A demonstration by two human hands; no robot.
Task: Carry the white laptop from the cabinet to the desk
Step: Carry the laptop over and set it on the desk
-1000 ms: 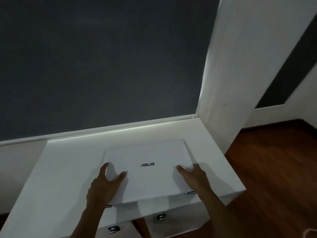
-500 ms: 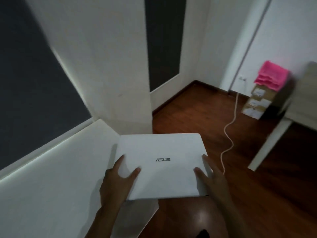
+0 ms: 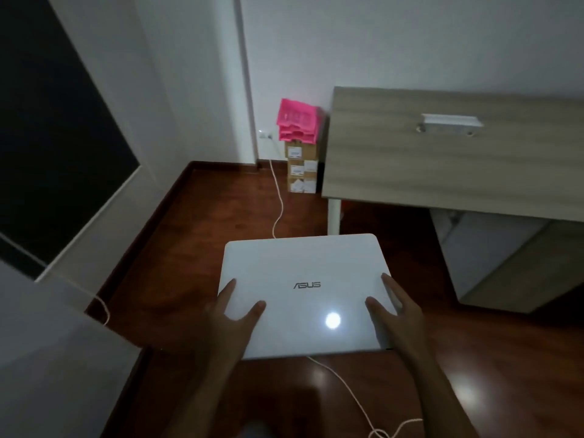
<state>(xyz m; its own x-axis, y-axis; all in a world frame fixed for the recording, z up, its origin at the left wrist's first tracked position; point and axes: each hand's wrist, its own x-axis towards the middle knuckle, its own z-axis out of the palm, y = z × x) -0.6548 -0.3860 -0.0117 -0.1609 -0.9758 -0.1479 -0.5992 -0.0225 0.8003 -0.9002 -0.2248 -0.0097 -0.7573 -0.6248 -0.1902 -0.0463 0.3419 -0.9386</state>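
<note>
The closed white laptop [image 3: 303, 279] hangs flat in the air over the dark wooden floor, its grey logo facing up. My left hand [image 3: 232, 317] grips its near left edge, thumb on the lid. My right hand [image 3: 395, 314] holds the near right edge the same way. The wood-grain desk [image 3: 442, 159] stands ahead to the right, its near edge a short way beyond the laptop's far edge. The white cabinet [image 3: 47, 358] lies at the lower left, behind the laptop.
A white cable [image 3: 278, 203] runs from a wall socket across the floor and under the laptop. Pink trays [image 3: 298, 121] sit on stacked cardboard boxes [image 3: 301, 167] beside the desk. A small white object [image 3: 452, 121] rests on the desk. A white desk leg [image 3: 333, 216] stands ahead.
The laptop has come off the cabinet top and swung right, out over the floor. My view has turned right with it, and the desk now fills the upper right.
</note>
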